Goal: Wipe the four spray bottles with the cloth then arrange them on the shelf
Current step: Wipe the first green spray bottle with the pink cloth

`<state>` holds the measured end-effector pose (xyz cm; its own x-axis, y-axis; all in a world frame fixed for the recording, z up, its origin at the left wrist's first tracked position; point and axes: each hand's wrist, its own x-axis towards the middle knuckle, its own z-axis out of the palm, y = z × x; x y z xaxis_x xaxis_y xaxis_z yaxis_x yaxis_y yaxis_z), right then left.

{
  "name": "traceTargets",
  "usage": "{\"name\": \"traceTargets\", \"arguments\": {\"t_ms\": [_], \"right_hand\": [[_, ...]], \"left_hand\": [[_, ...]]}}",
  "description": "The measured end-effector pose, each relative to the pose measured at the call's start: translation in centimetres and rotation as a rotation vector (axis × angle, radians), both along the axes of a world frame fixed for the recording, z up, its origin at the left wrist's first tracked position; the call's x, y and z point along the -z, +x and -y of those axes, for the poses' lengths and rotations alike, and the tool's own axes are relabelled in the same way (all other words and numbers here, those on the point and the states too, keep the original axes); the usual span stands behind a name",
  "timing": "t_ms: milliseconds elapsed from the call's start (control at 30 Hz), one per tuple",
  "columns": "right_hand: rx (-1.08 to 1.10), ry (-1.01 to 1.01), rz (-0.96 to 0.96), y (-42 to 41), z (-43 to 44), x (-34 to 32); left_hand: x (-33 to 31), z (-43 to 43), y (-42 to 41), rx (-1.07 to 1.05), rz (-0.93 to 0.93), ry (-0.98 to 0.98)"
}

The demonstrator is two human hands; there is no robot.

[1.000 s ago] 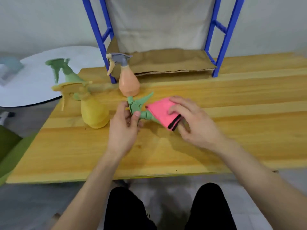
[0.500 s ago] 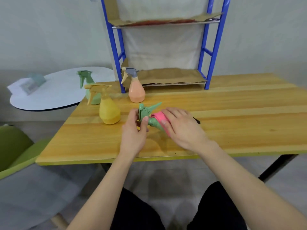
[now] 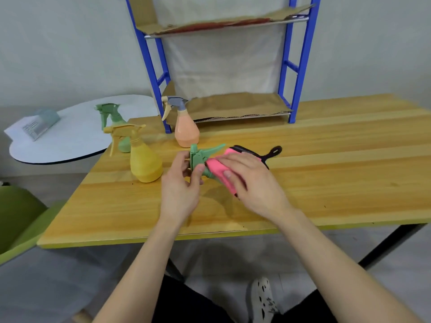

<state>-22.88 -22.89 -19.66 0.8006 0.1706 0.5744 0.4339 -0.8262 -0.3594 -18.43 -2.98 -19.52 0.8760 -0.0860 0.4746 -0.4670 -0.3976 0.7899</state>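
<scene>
Over the desk (image 3: 326,183), the fingers of the left hand (image 3: 179,190) are pinching the spray top of the green bottle (image 3: 198,156), which is lying sideways, body pointing right, where the right hand (image 3: 254,183) is gripping the pink cloth (image 3: 215,167) around it.

Left hand (image 3: 180,186) in a pinch, right hand (image 3: 251,180) curled palm-down.

The green-headed bottle (image 3: 200,157) is turned sideways, head to the left, its body wrapped in the pink cloth (image 3: 217,169). The yellow bottle (image 3: 144,162), the pale green bottle (image 3: 114,117) and the orange bottle (image 3: 186,131) stand upright on the counter (image 3: 326,171), the orange one just beside the blue shelf (image 3: 161,89)
</scene>
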Motion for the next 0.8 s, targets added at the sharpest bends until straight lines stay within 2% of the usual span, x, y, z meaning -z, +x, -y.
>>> {"name": "traceTargets", "arguments": {"t_ms": [100, 167, 233, 333, 400, 467, 567, 667, 800], "right_hand": [[0.116, 0.248, -0.084, -0.3, 3.5, 1.0], [0.234, 0.328, -0.164, -0.5, 4.5, 0.8], [0.207, 0.301, -0.142, -0.5, 3.5, 0.4], [0.01, 0.167, -0.066, -1.1, 1.3, 0.1], [-0.019, 0.216, -0.115, -1.3, 0.7, -0.8], [0.069, 0.325, -0.195, -0.5, 0.2, -2.1], [0.271, 0.095, -0.186, 0.6, -1.2, -1.6], [0.285, -0.015, -0.091, 0.8, -1.5, 0.2], [0.318, 0.055, -0.084, 0.9, -0.6, 0.5]], "left_hand": [[0.5, -1.2, 0.6, -0.013, -0.065, -0.042], [0.8, -1.6, 0.7, -0.028, -0.071, -0.039], [0.7, -1.4, 0.7, -0.028, -0.064, -0.035], [0.3, -1.0, 0.8, -0.022, -0.065, -0.028], [0.1, -1.1, 0.8, -0.011, -0.058, -0.015], [-0.2, -1.1, 0.7, 0.009, -0.042, -0.016], [-0.5, -0.5, 0.7, 0.039, -0.03, -0.01], [-0.5, -0.8, 0.7, 0.036, -0.049, -0.017], [0.4, -1.3, 0.6, -0.005, -0.094, -0.034]]}}
